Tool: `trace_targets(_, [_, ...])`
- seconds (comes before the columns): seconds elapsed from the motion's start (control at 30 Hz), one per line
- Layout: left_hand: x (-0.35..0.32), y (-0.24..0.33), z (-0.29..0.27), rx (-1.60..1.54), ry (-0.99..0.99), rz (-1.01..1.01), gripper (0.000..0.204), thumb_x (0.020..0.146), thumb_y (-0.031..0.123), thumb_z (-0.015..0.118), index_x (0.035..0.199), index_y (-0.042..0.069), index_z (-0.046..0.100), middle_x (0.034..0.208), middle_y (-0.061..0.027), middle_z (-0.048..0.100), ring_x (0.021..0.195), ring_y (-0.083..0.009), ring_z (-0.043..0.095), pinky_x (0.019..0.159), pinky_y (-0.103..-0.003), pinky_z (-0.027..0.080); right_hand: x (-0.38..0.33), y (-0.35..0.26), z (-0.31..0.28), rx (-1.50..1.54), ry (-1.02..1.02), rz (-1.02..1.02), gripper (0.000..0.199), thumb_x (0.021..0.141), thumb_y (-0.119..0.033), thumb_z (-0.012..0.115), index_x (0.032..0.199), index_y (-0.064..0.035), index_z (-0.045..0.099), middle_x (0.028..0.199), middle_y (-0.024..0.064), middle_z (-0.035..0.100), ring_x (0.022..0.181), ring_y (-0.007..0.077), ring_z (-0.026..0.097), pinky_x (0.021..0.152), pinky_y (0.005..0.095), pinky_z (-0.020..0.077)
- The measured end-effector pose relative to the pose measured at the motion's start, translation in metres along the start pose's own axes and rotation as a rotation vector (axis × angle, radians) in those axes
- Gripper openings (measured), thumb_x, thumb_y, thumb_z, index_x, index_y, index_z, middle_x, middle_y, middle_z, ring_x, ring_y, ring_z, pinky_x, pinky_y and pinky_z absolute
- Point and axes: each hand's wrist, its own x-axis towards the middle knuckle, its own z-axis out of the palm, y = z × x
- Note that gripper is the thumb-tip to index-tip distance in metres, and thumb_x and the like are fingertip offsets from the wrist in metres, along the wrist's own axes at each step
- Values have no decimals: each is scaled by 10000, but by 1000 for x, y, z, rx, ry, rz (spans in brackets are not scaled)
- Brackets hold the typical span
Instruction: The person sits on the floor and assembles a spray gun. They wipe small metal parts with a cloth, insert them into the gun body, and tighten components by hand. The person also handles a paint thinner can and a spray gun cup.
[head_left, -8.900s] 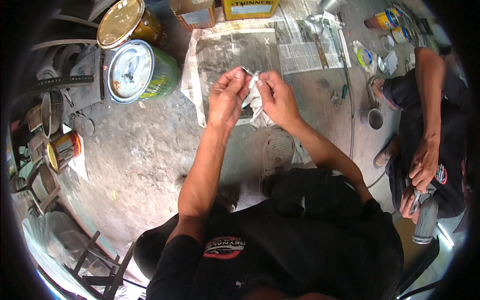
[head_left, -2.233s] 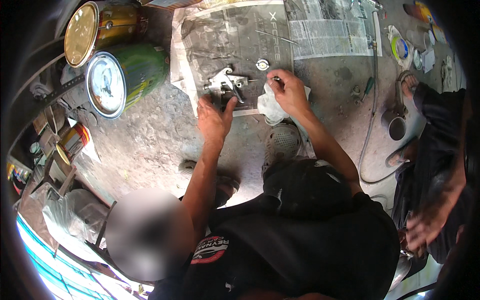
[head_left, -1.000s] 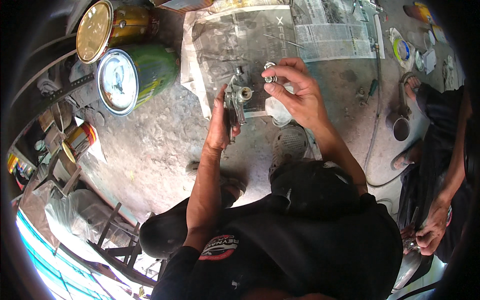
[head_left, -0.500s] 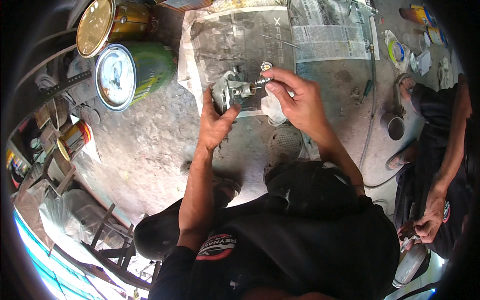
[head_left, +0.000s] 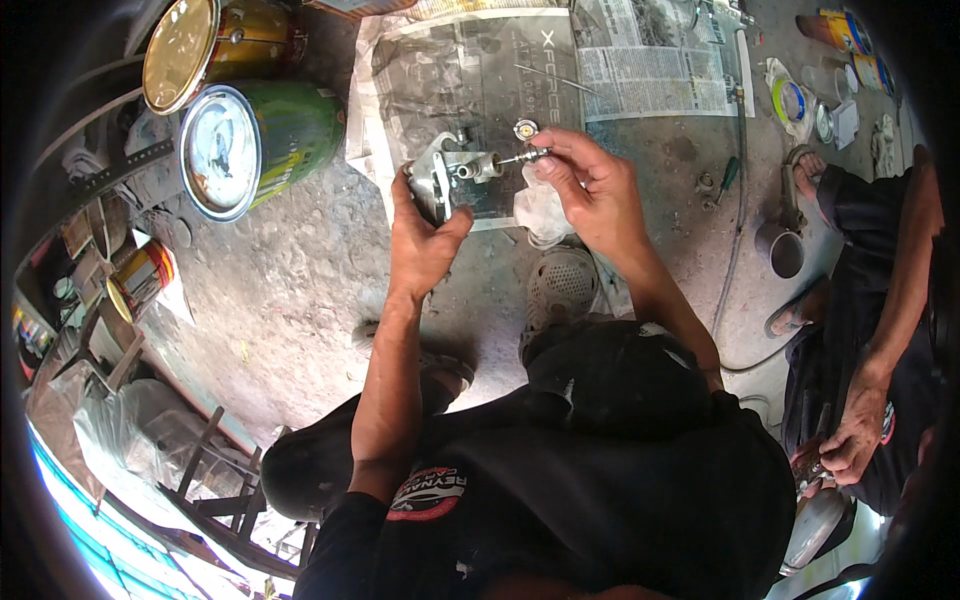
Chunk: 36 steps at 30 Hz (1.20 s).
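In my left hand (head_left: 425,240) is a silver metal spray gun body (head_left: 478,168), with fingers wrapped round its handle side. My right hand (head_left: 595,185) pinches a small metal needle valve (head_left: 538,154) between thumb and fingertips. Its thin rod points left at the round opening on the body's right side. Whether the tip is inside that opening, I cannot tell. Just beyond the right fingertips, a small round metal part (head_left: 526,129) lies on the dark printed sheet. A crumpled white cloth (head_left: 540,215) lies below the right hand.
Newspaper (head_left: 650,85) covers the floor ahead. A green can (head_left: 300,130) and a gold can (head_left: 180,55) lie at the far left. A hose (head_left: 745,190), a green-handled screwdriver (head_left: 735,172) and a grey cup (head_left: 780,250) lie right. Another person's hand (head_left: 855,430) is at the right edge.
The needle valve now lines up more with the spray gun body's opening, and its thin rod shows more clearly. Both hands keep their holds. The whole view has shifted slightly.
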Motion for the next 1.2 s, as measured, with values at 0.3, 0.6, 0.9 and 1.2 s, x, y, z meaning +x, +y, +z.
trace_targets(0.3, [0, -14, -4, 121, 4, 100, 890, 837, 95, 686, 1503, -66, 117, 1137, -218, 638, 1011, -239, 634, 913, -321, 497, -1, -2, 10, -278, -54, -188, 218, 890, -92, 696, 1103, -53, 676, 958, 152, 721, 786, 334, 704, 687, 363, 555])
trace_targets(0.6, [-7, -14, -16, 121, -61, 25, 890, 841, 87, 687, 1498, -115, 121, 1212, -223, 601, 1072, -233, 603, 933, -300, 479, 3, 5, 8, -452, -143, -422, 234, 823, -56, 738, 1038, -31, 651, 918, 115, 692, 812, 293, 684, 695, 390, 552])
trace_targets(0.9, [-15, -3, -22, 159, -76, -83, 851, 835, 89, 689, 1491, -119, 188, 1219, -223, 600, 1057, -223, 600, 909, -297, 486, 7, 12, 11, -525, -140, -631, 257, 775, 6, 750, 1007, 13, 640, 827, 107, 627, 711, 275, 607, 634, 369, 508])
trace_targets(1.2, [-18, 12, -20, 309, -47, -36, 841, 822, 118, 693, 1482, -84, 212, 1068, -229, 651, 966, -253, 649, 861, -325, 510, 3, 22, 14, -526, -214, -464, 250, 972, -225, 602, 833, -21, 563, 744, 144, 596, 666, 326, 618, 605, 434, 500])
